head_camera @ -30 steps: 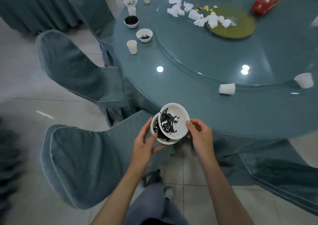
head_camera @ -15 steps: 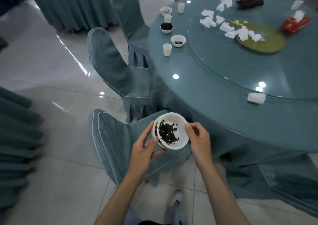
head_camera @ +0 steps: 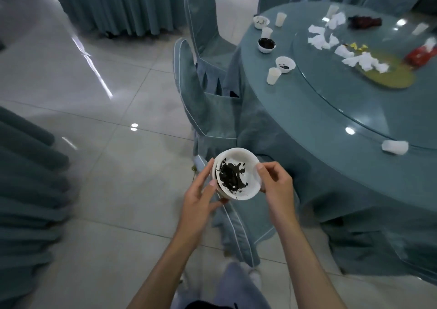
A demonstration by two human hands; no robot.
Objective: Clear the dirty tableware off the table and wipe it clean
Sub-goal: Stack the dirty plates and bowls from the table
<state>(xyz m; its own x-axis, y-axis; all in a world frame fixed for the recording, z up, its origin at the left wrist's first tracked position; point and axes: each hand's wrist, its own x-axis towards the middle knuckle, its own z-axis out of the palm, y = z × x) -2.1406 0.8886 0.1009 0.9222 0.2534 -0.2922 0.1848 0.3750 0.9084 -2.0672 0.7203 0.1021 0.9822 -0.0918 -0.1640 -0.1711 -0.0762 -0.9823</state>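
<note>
- Now that the upper bowl has settled from its tilt of a second ago and sits nested in the lower one, the stacked bowls (head_camera: 248, 164) are one load, held off the table.
- Left hand (head_camera: 198, 197) cradles the stack's left side and underside; right hand (head_camera: 277, 185) pinches the upper rim opposite.
- Dark residue (head_camera: 230, 175) lies pooled in the top bowl.
- Directly under the grip is a covered chair (head_camera: 238, 233).
- Right of the grip, the table (head_camera: 319, 110) has swung aside; I judge the person is turning away to carry the stack off.
- Beyond, a tipped cup (head_camera: 395, 147), then more dirty bowls (head_camera: 285, 64) and crumpled napkins (head_camera: 364, 60) remain, so clearing is partly done and wiping is unstarted.
</note>
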